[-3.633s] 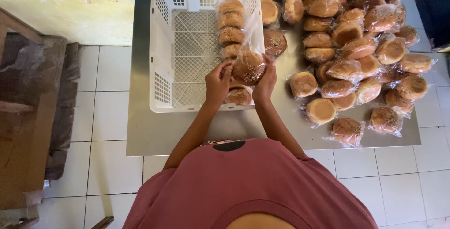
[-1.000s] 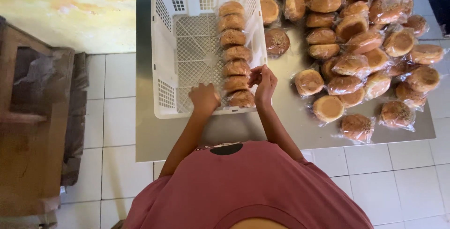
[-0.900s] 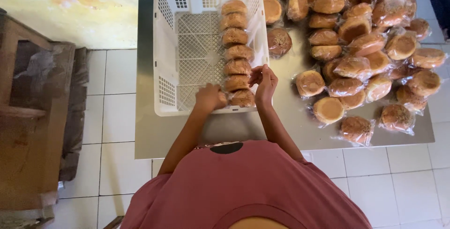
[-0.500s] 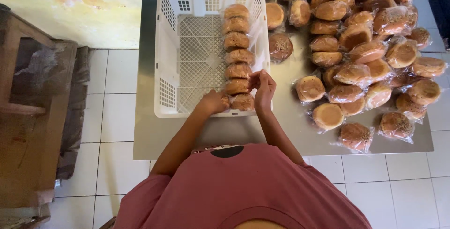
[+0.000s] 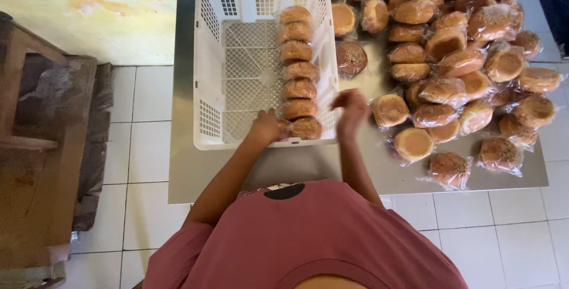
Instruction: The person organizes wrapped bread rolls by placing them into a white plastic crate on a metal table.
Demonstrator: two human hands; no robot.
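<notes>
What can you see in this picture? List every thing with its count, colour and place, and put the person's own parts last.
crate: one, white plastic lattice, on the table's left part.
row of wrapped buns: seven, brown, along the crate's right wall.
pile of wrapped buns: too many to count, brown, on the table right of the crate.
table: one, grey metal.
wooden bench: one, brown, at far left.
floor: white tiles.
shirt: one, pink.
left hand: inside the crate, touching the nearest bun.
right hand: blurred, over the table beside the crate.
</notes>
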